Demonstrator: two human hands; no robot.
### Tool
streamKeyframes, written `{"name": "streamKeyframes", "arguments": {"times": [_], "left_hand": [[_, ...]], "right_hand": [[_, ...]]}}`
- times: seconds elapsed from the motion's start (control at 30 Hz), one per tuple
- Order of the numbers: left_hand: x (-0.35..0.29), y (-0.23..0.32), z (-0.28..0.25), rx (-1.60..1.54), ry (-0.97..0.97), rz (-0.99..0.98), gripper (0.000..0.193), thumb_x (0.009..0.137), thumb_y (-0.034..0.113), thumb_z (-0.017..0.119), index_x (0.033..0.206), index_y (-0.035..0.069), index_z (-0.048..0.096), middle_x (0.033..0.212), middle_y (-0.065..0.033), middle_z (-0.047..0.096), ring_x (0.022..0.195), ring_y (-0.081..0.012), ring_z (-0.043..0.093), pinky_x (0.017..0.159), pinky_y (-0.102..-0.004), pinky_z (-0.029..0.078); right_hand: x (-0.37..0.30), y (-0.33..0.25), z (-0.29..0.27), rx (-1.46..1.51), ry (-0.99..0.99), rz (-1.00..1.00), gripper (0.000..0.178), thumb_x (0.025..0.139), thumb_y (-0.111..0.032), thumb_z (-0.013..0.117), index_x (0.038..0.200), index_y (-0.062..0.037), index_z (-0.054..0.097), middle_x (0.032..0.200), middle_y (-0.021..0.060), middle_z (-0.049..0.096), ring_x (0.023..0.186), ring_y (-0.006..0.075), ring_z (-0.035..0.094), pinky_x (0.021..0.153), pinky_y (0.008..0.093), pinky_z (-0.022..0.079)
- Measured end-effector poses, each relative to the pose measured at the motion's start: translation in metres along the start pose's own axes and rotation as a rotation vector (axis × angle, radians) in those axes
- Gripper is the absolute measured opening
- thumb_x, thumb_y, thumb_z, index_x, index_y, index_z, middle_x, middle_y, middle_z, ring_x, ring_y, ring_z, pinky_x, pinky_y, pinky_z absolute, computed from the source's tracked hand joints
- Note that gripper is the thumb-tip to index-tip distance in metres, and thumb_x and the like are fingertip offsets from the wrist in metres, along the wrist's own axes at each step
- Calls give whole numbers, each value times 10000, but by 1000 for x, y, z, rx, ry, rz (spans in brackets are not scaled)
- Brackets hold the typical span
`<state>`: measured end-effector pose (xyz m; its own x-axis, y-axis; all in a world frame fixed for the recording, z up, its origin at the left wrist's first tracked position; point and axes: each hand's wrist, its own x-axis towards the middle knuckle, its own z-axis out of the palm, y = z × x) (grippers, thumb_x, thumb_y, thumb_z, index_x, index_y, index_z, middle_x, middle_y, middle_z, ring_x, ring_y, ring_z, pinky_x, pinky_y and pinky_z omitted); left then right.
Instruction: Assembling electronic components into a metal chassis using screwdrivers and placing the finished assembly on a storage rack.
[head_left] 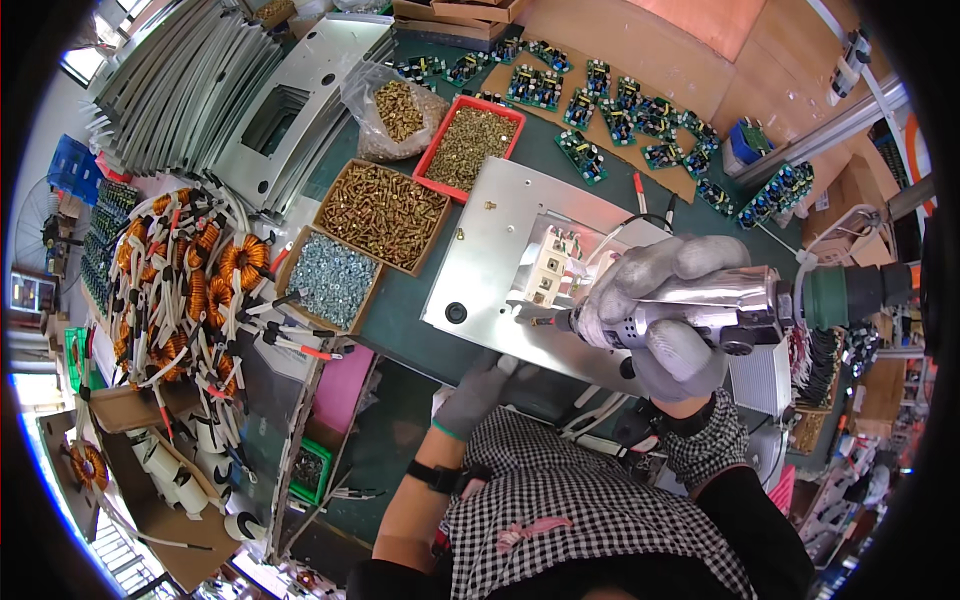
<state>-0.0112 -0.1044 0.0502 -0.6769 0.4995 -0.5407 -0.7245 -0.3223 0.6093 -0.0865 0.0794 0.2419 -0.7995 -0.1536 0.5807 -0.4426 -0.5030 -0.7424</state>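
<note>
Silver metal plate lies flat on the green work surface; I take it as landmark. On it, a white terminal block sits right of the middle, partly behind my right glove. Right hand: clenched round a silver power driver, held over the plate's right part, bit pointing left, just on the near side of the block; can't tell from here whether the tip touches. Left hand: gloved, at the plate's near edge, fingers blurred; I can't tell whether it grips or only rests there. Just left of the plate's far corner, a red tray of small brass-coloured parts; next left, a cardboard tray of copper-coloured screws, then a box of silvery hardware. Clear bag of brassy pieces beyond those. Well left of the plate, wired orange coils in a heap; stacked metal panels behind them. Beyond the plate to the right, green circuit boards on cardboard.
</note>
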Motion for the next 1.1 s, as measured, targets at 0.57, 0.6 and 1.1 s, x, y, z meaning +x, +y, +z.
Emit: {"name": "streamKeyframes", "arguments": {"times": [0.57,0.6,1.1], "left_hand": [[31,-23,6,351,304,433,535,943,365,465,1329,8,368,1293,-119,462,1183,-197,449,991,-313,363],[32,-23,6,331,313,397,535,943,365,465,1329,8,368,1293,-119,462,1183,-197,449,991,-313,363],[57,-50,-10,-66,242,258,643,884,389,575,1365,59,305,1271,-53,455,1134,-160,479,946,-332,416]], "right_hand": [[-11,57,20,-173,119,169,406,728,147,549,1077,-18,424,964,112,614,827,137,633,737,260,535],[-11,57,21,-203,104,201,400,730,137,550,1076,-23,428,951,106,613,809,131,630,728,252,529],[-8,74,36,-368,58,228,344,667,84,593,958,-63,483,858,54,584,736,107,580,637,249,491]]}}
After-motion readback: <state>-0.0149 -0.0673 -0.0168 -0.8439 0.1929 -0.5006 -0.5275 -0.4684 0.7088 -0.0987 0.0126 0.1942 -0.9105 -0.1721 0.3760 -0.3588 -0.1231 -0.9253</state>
